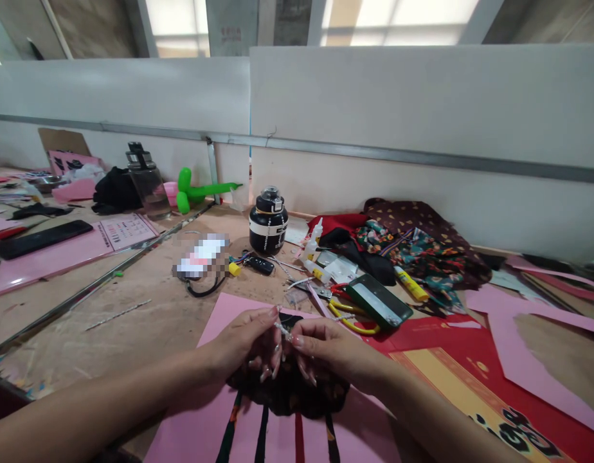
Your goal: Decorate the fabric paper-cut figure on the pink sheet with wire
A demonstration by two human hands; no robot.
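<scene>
Between both hands (288, 341), twisted cord (282, 330)

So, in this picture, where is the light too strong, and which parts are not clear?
Head view: the windows at the top are washed out to white, and a pale reflection lies on the green-edged phone; head view: mosaic squares break up the bright screen left of centre; head view: the white cord between left hand and right hand looks soft, its details hard to tell.

Both hands (249, 341) (333, 347) close together, fingers pinched.
</scene>
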